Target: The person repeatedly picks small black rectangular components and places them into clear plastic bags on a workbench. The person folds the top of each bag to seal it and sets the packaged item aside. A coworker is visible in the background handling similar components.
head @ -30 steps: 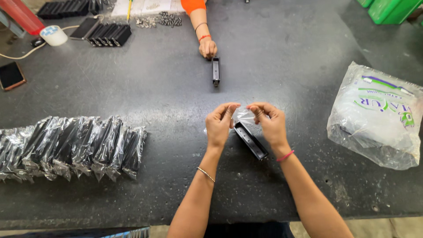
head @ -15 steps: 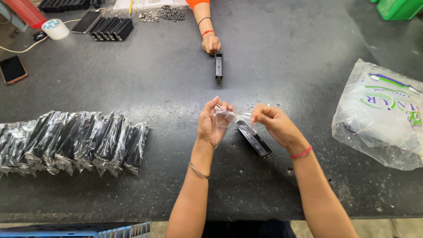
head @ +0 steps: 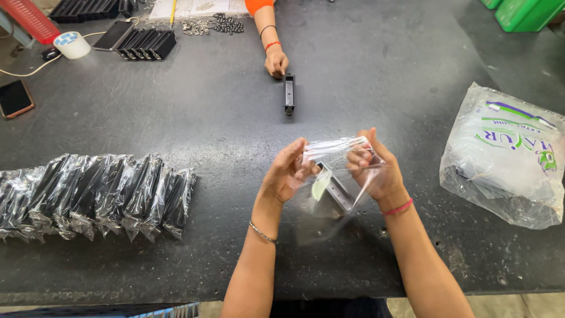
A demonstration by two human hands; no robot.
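Both hands pinch the top edge of a clear bag (head: 335, 176), lifted just above the table (head: 376, 76) near its near edge. Left hand (head: 286, 174) grips the bag's left top corner with fingers closed on the film; right hand (head: 376, 171) grips the right top corner the same way, with a red band at its wrist. Inside the bag hangs a dark metal bracket (head: 335, 191), tilted, its lower end towards the right; a pale label shows beside it through the film.

To the left, well apart from the hands, lies a row of bagged parts (head: 94, 194), dark pieces in shiny wrap, overlapping one another. To the right sits a large printed plastic sack (head: 506, 159), crumpled and full.

At the far side, another person's hand (head: 276, 60) rests on the table, just beside the far end of a bare black bracket (head: 289, 92) that lies flat, pointing near to far. Far left, black trays (head: 144, 42) stand by a phone (head: 15, 98), a white tape roll (head: 72, 44) and a red cylinder (head: 29, 17). Small metal screws (head: 218, 25) lie scattered near the far edge. Green crates (head: 527, 13) stand at the far right corner.
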